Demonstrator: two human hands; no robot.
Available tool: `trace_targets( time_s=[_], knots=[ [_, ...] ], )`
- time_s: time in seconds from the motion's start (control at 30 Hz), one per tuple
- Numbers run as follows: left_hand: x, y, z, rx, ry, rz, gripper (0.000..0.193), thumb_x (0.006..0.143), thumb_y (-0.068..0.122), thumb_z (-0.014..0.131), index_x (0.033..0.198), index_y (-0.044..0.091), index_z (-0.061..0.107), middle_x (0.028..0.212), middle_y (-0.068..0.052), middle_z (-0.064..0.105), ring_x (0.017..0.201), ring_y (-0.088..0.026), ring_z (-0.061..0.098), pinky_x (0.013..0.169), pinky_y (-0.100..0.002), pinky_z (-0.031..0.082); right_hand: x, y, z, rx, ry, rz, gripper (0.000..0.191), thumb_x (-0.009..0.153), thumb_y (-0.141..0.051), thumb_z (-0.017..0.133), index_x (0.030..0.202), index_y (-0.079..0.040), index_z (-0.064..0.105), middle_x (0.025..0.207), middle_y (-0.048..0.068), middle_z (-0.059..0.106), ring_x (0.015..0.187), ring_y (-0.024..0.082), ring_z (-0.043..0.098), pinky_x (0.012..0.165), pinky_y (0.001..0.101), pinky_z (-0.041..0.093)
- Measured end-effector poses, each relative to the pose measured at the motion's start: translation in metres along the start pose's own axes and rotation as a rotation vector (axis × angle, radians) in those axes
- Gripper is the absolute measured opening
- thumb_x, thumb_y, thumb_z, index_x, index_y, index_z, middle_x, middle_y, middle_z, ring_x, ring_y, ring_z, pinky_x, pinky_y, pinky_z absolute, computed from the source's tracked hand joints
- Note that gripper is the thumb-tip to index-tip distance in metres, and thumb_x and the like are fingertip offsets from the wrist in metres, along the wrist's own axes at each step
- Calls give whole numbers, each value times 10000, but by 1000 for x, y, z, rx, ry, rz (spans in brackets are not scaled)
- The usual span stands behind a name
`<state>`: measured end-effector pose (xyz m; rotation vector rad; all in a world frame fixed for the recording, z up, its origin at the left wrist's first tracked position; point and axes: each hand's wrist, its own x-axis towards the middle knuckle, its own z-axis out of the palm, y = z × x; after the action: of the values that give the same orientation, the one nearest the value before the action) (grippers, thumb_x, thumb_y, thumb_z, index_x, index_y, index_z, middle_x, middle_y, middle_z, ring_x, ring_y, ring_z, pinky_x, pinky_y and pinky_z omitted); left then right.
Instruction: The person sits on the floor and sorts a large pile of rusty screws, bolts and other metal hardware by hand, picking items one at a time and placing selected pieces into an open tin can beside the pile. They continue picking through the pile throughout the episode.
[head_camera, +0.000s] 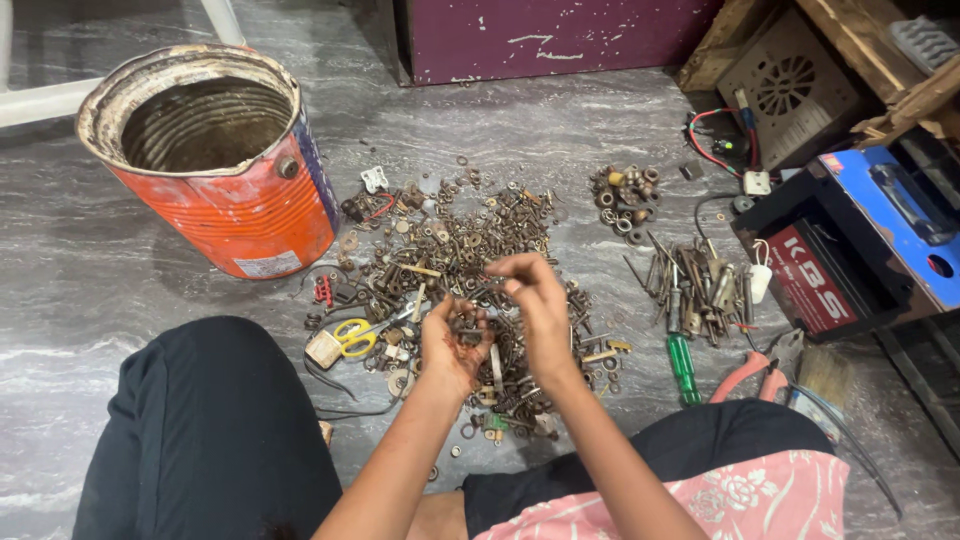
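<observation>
1 tin can, 1 scissors, 2 hands

Floor looks like polished grey marble-ish stone, kinda glossy. The pile of nuts and bolts is dull rusty metal, rough. At 10 o'clock, the tin drum has shiny orange paint outside and a crusty, matt inside. Scissors have smooth yellow plastic handles.
</observation>
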<state>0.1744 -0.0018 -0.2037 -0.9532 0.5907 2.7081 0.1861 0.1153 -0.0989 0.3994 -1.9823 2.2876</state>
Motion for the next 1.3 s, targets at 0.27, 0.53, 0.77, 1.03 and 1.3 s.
trace_targets(
  time_s=[0.27, 0.53, 0.77, 1.03, 1.3],
  knots=[
    [-5, 46, 8, -212, 87, 89, 385, 1050, 370, 482, 866, 53, 603, 758, -88, 628, 665, -182, 617, 574, -273, 549, 28, 49, -24, -906, -9, 140, 170, 881, -123, 719, 1036, -52, 714, 1023, 119, 668, 903, 278, 730, 821, 396, 580],
    [-21, 80, 13, 953, 263, 677, 454, 1056, 447, 588, 988, 17, 714, 680, -93, 520, 626, -284, 473, 537, -445, 383, 21, 47, -20, -1222, -55, 0, 168, 754, -78, 778, 897, -34, 702, 982, 130, 639, 979, 350, 645, 849, 462, 528],
    [-33, 70, 30, 2154, 107, 827, 325, 913, 191, 637, 1231, 247, 661, 890, -157, 742, 870, -369, 729, 745, -500, 569, 9, 38, -32, -1149, -22, 16, 211, 790, -125, 788, 967, -72, 688, 1029, 113, 621, 991, 340, 639, 835, 465, 521],
    [-12, 78, 27, 2320, -26, 923, 372, 878, 40, 597, 1173, 248, 684, 899, -144, 743, 851, -341, 734, 735, -488, 582, 14, 47, -33, -1243, -39, 6, 196, 823, -210, 805, 983, -129, 727, 1042, 85, 625, 1013, 306, 636, 855, 438, 528],
    [-19, 84, 31, 2229, -101, 989, 109, 898, 265, 705, 946, 169, 722, 857, -101, 742, 827, -333, 725, 711, -488, 560, 39, 86, -72, -364, 294, 229, 209, 772, -166, 816, 909, -93, 677, 1035, 73, 675, 952, 195, 644, 883, 341, 554]
  ],
)
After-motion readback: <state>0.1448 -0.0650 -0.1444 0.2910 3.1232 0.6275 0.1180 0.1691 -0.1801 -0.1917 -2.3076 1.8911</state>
